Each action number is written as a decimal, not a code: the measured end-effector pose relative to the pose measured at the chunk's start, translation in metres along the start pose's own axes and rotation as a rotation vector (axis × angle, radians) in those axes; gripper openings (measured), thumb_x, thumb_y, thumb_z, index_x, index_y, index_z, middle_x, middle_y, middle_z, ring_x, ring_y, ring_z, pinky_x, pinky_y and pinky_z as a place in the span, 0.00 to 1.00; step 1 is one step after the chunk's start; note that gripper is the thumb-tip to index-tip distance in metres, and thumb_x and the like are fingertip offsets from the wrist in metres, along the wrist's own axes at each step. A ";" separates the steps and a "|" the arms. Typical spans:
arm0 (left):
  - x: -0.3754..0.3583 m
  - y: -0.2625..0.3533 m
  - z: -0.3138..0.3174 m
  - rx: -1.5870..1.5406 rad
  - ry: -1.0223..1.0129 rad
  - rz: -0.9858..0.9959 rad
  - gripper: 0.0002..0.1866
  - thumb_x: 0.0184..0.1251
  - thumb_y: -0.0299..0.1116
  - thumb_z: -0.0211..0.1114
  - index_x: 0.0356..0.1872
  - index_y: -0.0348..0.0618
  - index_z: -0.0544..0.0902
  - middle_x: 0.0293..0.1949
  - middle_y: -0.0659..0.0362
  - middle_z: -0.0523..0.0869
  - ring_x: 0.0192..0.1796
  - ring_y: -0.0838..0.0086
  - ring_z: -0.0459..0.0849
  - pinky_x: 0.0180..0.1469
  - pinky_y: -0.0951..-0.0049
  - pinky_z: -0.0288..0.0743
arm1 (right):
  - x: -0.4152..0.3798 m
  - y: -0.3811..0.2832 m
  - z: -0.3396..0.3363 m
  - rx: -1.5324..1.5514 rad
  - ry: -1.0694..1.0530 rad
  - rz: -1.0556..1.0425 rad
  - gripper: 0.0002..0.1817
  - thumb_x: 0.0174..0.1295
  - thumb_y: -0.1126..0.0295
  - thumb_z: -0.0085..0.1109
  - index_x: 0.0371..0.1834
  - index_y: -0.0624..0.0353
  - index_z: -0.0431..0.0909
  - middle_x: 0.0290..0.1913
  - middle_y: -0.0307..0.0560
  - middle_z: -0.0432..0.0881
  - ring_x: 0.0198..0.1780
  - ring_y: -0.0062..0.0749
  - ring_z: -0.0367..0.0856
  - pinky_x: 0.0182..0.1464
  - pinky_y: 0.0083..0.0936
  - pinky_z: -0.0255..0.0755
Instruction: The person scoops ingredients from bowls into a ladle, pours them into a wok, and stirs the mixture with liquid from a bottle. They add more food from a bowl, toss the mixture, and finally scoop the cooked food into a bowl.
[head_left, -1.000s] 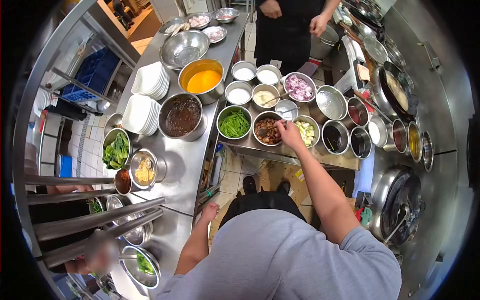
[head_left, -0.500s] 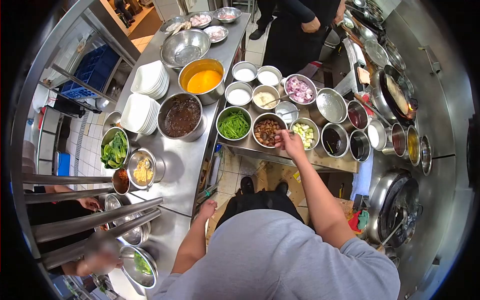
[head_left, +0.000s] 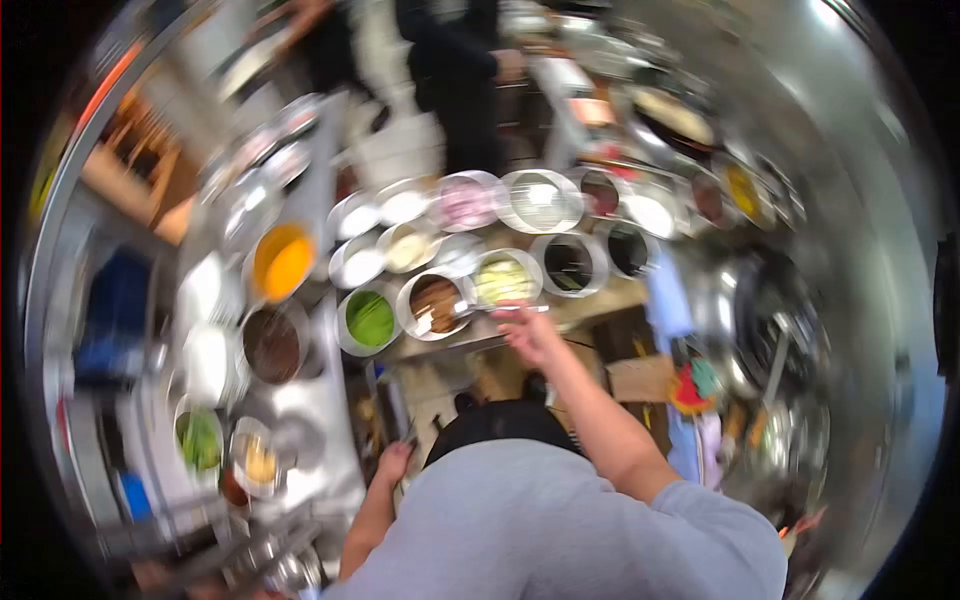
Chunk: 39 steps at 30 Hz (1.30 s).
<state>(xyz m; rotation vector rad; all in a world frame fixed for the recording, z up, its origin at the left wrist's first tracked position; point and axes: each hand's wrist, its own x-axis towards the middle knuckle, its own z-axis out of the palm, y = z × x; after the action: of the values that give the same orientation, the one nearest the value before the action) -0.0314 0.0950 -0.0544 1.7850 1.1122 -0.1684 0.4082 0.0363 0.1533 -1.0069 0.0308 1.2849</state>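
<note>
The whole view is smeared by motion. My right hand (head_left: pixel 525 335) is closed on the handle of what looks like a metal spoon (head_left: pixel 478 308), just in front of the bowl of pale green cubes (head_left: pixel 503 281). The spoon's end reaches left to the bowl of brown pieces (head_left: pixel 437 303); whether it carries any is too blurred to tell. To the left of that bowl stands a bowl of green strips (head_left: pixel 370 318). My left hand (head_left: pixel 396 460) hangs low by my left side, fingers curled, with nothing visible in it, beside the steel counter's edge.
Behind are bowls of white contents (head_left: pixel 362 262), a bowl of purple slices (head_left: pixel 468 201) and pots of dark liquid (head_left: pixel 570 264). On the left counter stand an orange-filled pot (head_left: pixel 283 261) and white dishes (head_left: pixel 212 365). A wok (head_left: pixel 775 310) sits right. A person in black (head_left: pixel 455 90) stands beyond.
The view has swung, so the bowls sit further left and lower in it. My right hand has shifted from the brown pieces toward the front of the pale green cubes.
</note>
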 end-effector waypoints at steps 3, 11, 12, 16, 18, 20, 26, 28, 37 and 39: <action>0.021 0.016 -0.001 -0.499 -0.222 -0.225 0.07 0.64 0.32 0.58 0.27 0.43 0.73 0.20 0.64 0.73 0.24 0.79 0.71 0.23 0.74 0.67 | -0.046 -0.041 -0.036 0.149 0.010 -0.126 0.18 0.68 0.57 0.43 0.51 0.57 0.73 0.43 0.46 0.80 0.35 0.28 0.80 0.32 0.22 0.73; 0.060 0.104 -0.011 -0.233 -0.255 -0.053 0.08 0.65 0.34 0.58 0.29 0.43 0.75 0.21 0.65 0.75 0.23 0.79 0.72 0.24 0.76 0.68 | -0.253 -0.189 -0.189 0.097 0.719 -0.821 0.10 0.62 0.65 0.51 0.41 0.57 0.77 0.36 0.44 0.82 0.30 0.26 0.80 0.28 0.19 0.71; 0.059 0.127 -0.015 -0.153 -0.256 -0.110 0.08 0.65 0.35 0.58 0.29 0.43 0.75 0.22 0.64 0.76 0.21 0.79 0.72 0.22 0.77 0.66 | -0.279 -0.206 -0.194 0.139 0.687 -0.916 0.10 0.62 0.65 0.51 0.39 0.57 0.77 0.36 0.44 0.82 0.30 0.27 0.80 0.27 0.20 0.71; 0.081 0.127 -0.009 -0.313 -0.281 -0.161 0.07 0.65 0.36 0.57 0.30 0.45 0.75 0.22 0.64 0.77 0.20 0.80 0.72 0.20 0.78 0.64 | -0.328 -0.242 -0.250 -0.316 1.438 -0.902 0.15 0.64 0.64 0.45 0.43 0.60 0.78 0.36 0.46 0.84 0.28 0.28 0.82 0.26 0.21 0.72; 0.079 0.129 -0.010 -0.333 -0.264 -0.150 0.08 0.65 0.36 0.57 0.30 0.45 0.74 0.22 0.64 0.76 0.20 0.80 0.72 0.20 0.78 0.63 | -0.346 -0.253 -0.292 -1.025 1.878 -0.696 0.19 0.67 0.61 0.40 0.41 0.63 0.79 0.30 0.47 0.84 0.25 0.26 0.82 0.27 0.23 0.74; 0.073 0.129 -0.010 -0.366 -0.231 -0.154 0.08 0.65 0.37 0.57 0.30 0.45 0.74 0.22 0.64 0.76 0.21 0.80 0.72 0.20 0.79 0.63 | -0.350 -0.260 -0.254 -0.770 1.765 -0.871 0.19 0.66 0.62 0.40 0.39 0.63 0.80 0.29 0.47 0.84 0.26 0.27 0.82 0.31 0.24 0.74; 0.066 0.010 0.012 -0.145 -0.118 -0.082 0.12 0.62 0.39 0.55 0.34 0.41 0.80 0.30 0.53 0.82 0.32 0.70 0.80 0.38 0.70 0.73 | -0.236 -0.220 -0.096 -0.471 0.862 -0.947 0.16 0.68 0.63 0.43 0.44 0.63 0.76 0.36 0.47 0.83 0.26 0.23 0.79 0.26 0.16 0.68; 0.058 -0.014 0.021 -0.107 -0.086 -0.135 0.13 0.58 0.40 0.56 0.32 0.40 0.80 0.26 0.51 0.82 0.31 0.67 0.81 0.38 0.68 0.73 | -0.174 -0.167 -0.050 -0.445 0.501 -0.644 0.15 0.68 0.63 0.44 0.44 0.62 0.76 0.37 0.47 0.82 0.27 0.21 0.80 0.26 0.13 0.68; 0.009 0.053 0.000 -0.086 -0.078 -0.194 0.16 0.60 0.45 0.55 0.30 0.42 0.81 0.30 0.52 0.83 0.33 0.63 0.82 0.39 0.64 0.75 | -0.052 -0.018 0.054 -0.178 -0.116 0.076 0.19 0.68 0.62 0.43 0.59 0.58 0.65 0.44 0.50 0.81 0.32 0.30 0.83 0.29 0.19 0.77; 0.020 0.009 0.031 -0.096 0.054 -0.067 0.18 0.62 0.46 0.51 0.32 0.42 0.81 0.36 0.49 0.83 0.41 0.58 0.82 0.47 0.61 0.74 | -0.065 -0.024 0.060 -0.447 -0.086 0.105 0.24 0.68 0.62 0.43 0.66 0.55 0.57 0.48 0.52 0.80 0.32 0.33 0.84 0.29 0.20 0.77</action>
<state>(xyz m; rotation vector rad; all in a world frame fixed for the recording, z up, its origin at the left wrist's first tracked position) -0.0028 0.0813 -0.0754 1.6773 1.2000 -0.1060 0.3754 0.0259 0.2384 -1.3414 -0.2839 1.4650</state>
